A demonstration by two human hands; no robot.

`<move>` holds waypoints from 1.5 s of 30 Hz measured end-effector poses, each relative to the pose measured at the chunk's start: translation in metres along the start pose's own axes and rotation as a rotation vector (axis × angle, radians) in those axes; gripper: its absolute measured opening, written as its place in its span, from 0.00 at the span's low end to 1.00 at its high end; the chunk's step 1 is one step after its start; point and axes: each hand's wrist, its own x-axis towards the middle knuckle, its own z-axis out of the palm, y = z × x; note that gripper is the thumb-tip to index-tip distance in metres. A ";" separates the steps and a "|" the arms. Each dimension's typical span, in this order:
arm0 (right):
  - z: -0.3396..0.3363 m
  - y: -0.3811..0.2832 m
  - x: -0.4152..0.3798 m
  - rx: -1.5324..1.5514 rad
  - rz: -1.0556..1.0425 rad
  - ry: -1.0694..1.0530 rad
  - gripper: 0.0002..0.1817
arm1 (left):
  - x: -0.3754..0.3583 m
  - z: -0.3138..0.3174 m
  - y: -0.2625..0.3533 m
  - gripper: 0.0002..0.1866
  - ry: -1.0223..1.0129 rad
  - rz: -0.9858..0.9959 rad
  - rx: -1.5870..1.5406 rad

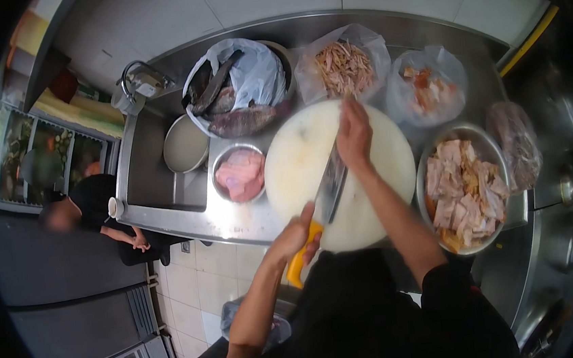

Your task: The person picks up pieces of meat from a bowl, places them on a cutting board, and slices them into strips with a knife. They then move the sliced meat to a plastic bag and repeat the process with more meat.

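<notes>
My left hand (297,241) grips the yellow handle of a knife (332,183) at the lower left of the round white cutting board (383,150). The blade lies over the board, pointing up and to the right. My right hand (353,132) is at the upper part of the board, beside the blade's far end, its fingers pressed together near the bag of sliced strips (344,61). Whether something is inside those fingers is hidden. Left of the board is a metal bowl of pink meat (240,175); right of it, a large bowl of cut pale meat (466,190).
A bag-lined basin of fish (244,118) stands behind, near the sink (152,163) and faucet (129,80). Bags of meat pieces (427,88) and of dark meat (514,145) lie at the right. Another person (98,212) is at the far left.
</notes>
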 end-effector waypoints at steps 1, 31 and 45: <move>0.011 0.016 0.026 0.032 -0.015 0.037 0.10 | 0.009 0.002 0.022 0.39 0.026 0.010 0.004; -0.351 0.049 -0.009 -0.621 0.332 -0.160 0.12 | -0.031 -0.011 -0.055 0.41 0.450 -0.099 0.026; -0.368 0.049 -0.127 -0.955 0.489 -0.101 0.16 | -0.066 -0.026 -0.134 0.42 0.274 0.053 -0.009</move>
